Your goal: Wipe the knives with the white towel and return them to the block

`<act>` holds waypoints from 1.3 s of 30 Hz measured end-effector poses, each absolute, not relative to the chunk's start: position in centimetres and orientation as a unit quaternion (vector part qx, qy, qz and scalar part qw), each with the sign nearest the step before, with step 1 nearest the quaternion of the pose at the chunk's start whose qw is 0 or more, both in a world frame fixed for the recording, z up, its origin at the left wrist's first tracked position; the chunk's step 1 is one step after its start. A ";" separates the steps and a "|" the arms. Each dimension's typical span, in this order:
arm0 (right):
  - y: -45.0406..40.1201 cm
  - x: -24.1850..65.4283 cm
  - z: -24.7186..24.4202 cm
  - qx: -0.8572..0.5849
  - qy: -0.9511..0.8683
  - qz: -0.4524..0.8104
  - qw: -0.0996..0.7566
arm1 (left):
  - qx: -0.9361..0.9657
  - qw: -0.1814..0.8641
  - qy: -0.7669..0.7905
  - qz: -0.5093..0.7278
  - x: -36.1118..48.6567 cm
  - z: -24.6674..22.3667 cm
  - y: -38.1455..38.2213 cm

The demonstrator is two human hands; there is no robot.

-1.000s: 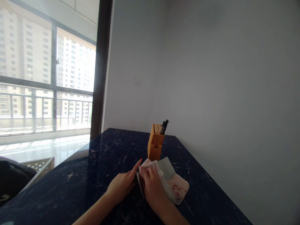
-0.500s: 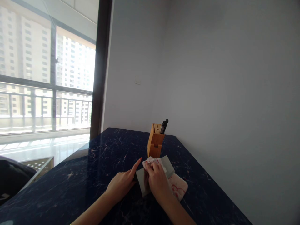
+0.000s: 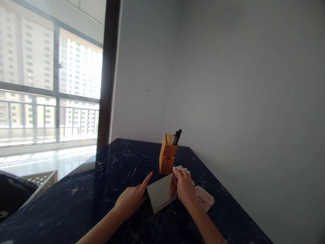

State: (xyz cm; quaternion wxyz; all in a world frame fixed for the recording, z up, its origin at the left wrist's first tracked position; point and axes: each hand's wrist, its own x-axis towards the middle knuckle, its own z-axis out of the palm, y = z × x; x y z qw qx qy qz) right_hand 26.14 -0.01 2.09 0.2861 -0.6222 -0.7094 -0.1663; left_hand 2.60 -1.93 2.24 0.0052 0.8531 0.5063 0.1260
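Observation:
A cleaver's broad, shiny rectangular blade (image 3: 160,194) lies low over the tabletop, in front of the knife block. My left hand (image 3: 130,200) is closed around its handle end at the left, with the index finger stretched forward; the handle is mostly hidden. My right hand (image 3: 185,189) pinches a white cloth with a pink-red pattern (image 3: 205,199) at the right end of the blade. Part of the cloth bunches up beyond the fingers, and the rest hangs to the right of the wrist. The blade mirrors the right fingers.
A wooden knife block (image 3: 167,160) with black-handled tools (image 3: 177,137) in it stands just beyond the blade. The dark blue marbled table (image 3: 122,162) meets a grey wall (image 3: 241,101) on the right. At the lower left is a dark item by a perforated frame (image 3: 45,184).
My right hand has slid the cloth rightward along the blade to its far end, uncovering more of the metal. My left hand and the cleaver have stayed nearly still.

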 end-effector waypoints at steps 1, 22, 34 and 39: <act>-0.1 26.0 2.1 -0.622 -0.712 -0.160 0.283 | 0.853 0.005 0.506 0.124 2.6 2.2 -1.9; -4.5 18.4 1.6 -0.474 -0.825 -0.021 0.309 | 0.846 0.024 0.525 0.084 2.7 3.0 -2.3; -5.3 18.4 1.7 -0.477 -0.819 0.010 0.319 | 0.846 0.023 0.524 0.098 2.5 3.1 -2.4; -4.7 18.1 1.6 -0.465 -0.821 0.030 0.330 | 0.840 0.034 0.533 0.097 2.1 3.4 -2.3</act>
